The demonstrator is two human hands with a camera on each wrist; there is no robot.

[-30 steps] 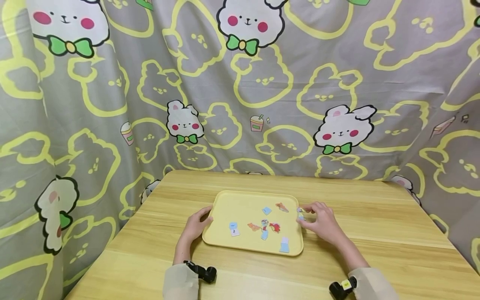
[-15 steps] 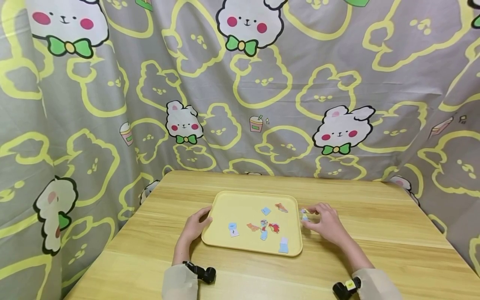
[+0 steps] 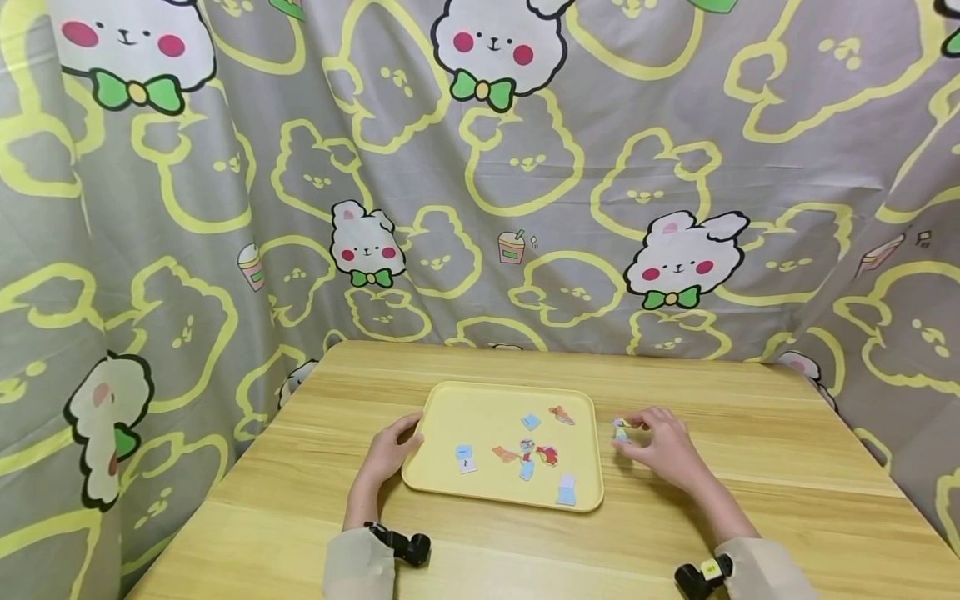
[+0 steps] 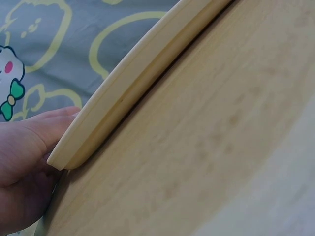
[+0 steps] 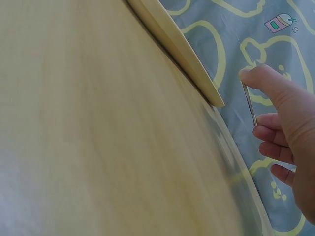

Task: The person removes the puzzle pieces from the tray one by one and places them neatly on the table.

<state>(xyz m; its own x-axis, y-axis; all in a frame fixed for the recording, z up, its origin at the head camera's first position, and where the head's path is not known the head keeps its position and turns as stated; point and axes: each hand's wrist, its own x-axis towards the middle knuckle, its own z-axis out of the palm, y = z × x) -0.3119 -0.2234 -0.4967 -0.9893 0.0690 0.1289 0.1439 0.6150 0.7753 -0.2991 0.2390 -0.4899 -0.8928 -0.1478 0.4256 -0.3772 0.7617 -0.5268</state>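
A yellow tray lies on the table. My left hand holds the tray's left edge; in the left wrist view the fingers are at its rim. Beyond the tray's right edge, my right hand pinches a small flat piece with yellow and blue on it. In the right wrist view this piece is seen edge-on, thin, between thumb and fingertips. On the tray lie several small flat cutouts: an orange one, a red one, a blue one and others.
The wooden table extends around the tray on all sides. A grey curtain with rabbit figures and yellow outlines hangs behind the table and at its sides. A small black camera sits on each wrist.
My right hand has moved right with the small flat piece, from the tray's right rim to over the table beside it. The left hand stays at the tray's left edge.
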